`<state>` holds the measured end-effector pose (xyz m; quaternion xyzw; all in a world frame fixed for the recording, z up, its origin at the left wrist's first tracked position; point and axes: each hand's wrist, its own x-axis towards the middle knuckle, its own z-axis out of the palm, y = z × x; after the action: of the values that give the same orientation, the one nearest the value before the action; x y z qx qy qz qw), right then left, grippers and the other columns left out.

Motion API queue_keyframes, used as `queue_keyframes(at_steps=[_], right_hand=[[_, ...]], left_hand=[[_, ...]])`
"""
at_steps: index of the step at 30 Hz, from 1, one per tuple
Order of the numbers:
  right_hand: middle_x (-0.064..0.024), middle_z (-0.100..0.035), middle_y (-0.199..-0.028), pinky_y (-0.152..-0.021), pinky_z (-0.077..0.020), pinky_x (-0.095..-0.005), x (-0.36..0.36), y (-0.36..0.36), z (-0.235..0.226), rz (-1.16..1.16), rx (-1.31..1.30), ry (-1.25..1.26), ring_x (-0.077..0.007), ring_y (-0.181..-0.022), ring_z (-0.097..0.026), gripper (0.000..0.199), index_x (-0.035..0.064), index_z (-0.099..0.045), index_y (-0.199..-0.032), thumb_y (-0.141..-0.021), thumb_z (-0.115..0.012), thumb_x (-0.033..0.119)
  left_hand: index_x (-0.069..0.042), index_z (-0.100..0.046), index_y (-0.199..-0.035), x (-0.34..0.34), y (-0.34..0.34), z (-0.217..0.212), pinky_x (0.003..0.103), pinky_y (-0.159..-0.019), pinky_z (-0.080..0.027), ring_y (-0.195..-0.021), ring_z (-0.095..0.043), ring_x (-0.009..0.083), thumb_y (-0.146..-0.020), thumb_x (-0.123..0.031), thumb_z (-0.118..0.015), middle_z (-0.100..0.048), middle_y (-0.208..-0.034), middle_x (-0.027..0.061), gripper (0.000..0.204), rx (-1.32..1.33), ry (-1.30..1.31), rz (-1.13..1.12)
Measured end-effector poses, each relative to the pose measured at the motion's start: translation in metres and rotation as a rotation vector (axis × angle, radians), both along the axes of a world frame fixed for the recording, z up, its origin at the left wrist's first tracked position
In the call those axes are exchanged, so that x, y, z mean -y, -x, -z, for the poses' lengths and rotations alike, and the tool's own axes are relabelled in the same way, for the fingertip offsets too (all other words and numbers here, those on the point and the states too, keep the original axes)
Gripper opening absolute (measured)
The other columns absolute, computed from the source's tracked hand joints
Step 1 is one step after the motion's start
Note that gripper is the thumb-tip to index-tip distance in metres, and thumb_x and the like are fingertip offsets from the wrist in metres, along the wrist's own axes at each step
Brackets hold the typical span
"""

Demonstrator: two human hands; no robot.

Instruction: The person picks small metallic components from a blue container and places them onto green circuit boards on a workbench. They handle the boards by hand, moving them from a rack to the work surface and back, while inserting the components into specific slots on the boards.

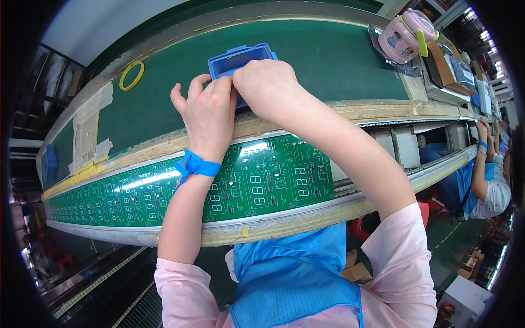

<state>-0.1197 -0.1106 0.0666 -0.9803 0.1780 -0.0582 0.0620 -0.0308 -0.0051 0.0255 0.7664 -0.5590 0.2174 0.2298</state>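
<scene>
Blue plastic tray [240, 60], rectangular and open-topped, sits on the green conveyor belt [328, 54] at its near edge, straight ahead of the person.

Left hand [208, 112]: fingers bent over the tray's near left corner, thumb raised to the left, fingertips on the plastic. A loose contact, not a clear clasp.

Right hand [268, 87]: curled over the tray's near right side, knuckles up, fingers tucked down against the rim. Whether the fingers pinch anything small underneath cannot be told; the hand hides it.

The two hands touch each other at the tray.

Blue wrist strap [194, 165] on the left wrist, knotted on the outer side. Pink sleeves and blue apron [295, 279] below.

Both forearms cross above a row of green circuit boards [262, 180], laid end to end on a rail nearer the body than the belt, running off to the left.

On the belt: yellow ring [132, 75] to the far left, well apart from the tray. Pink appliance [407, 35] with a yellow-green handle to the far right.

Another person [486, 180] in blue sits further down the line at right.
</scene>
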Motion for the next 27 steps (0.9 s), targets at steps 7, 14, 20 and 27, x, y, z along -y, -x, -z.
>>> queue_keyframes(at_steps=[7, 14, 20, 27], right_hand=[[-0.0143, -0.071, -0.080, -0.065, -0.0569, -0.0394, 0.006, -0.002, 0.000, 0.019, 0.073, -0.014, -0.0296, -0.078, -0.070, 0.008, 0.0058, -0.072, -0.077, -0.075, -0.064, 0.007], [-0.0162, -0.071, -0.083, -0.067, -0.0565, -0.0345, 0.000, 0.045, -0.020, 0.054, 0.367, -0.445, -0.0262, -0.075, -0.070, 0.011, -0.0006, -0.073, -0.084, -0.077, -0.068, 0.006], [-0.0081, -0.071, -0.087, -0.068, -0.0537, -0.0238, -0.014, 0.121, 0.005, 0.182, 0.386, -1.364, -0.0115, -0.074, -0.065, 0.015, -0.0042, -0.070, -0.098, -0.085, -0.065, -0.001], [-0.0075, -0.066, -0.095, -0.073, -0.0522, -0.0235, -0.019, 0.136, 0.022, 0.028, 0.430, -1.292, -0.0125, -0.083, -0.064, 0.017, -0.0027, -0.070, -0.099, -0.085, -0.063, -0.007]], left_hand=[[-0.013, -0.064, -0.088, 0.003, 0.001, 0.002, 0.067, -0.101, -0.025, -0.108, -0.057, 0.0261, -0.087, -0.015, -0.065, -0.068, -0.088, 0.0013, 0.003, 0.050, 0.043, -0.035], [-0.010, -0.066, -0.093, -0.004, -0.002, -0.011, 0.050, -0.102, -0.036, -0.103, -0.060, 0.0249, -0.086, -0.012, -0.067, -0.067, -0.092, 0.0047, 0.008, 0.006, 0.178, 0.109], [-0.002, -0.060, -0.100, -0.023, 0.028, -0.034, 0.030, -0.078, -0.051, -0.088, -0.062, 0.0149, -0.098, -0.014, -0.057, -0.064, -0.091, 0.0055, 0.012, -1.449, 0.340, 0.448], [-0.005, -0.058, -0.103, -0.031, 0.036, -0.015, 0.030, -0.079, -0.057, -0.087, -0.065, 0.0165, -0.100, -0.017, -0.052, -0.063, -0.089, 0.0055, 0.014, -2.394, -0.025, 0.632]])
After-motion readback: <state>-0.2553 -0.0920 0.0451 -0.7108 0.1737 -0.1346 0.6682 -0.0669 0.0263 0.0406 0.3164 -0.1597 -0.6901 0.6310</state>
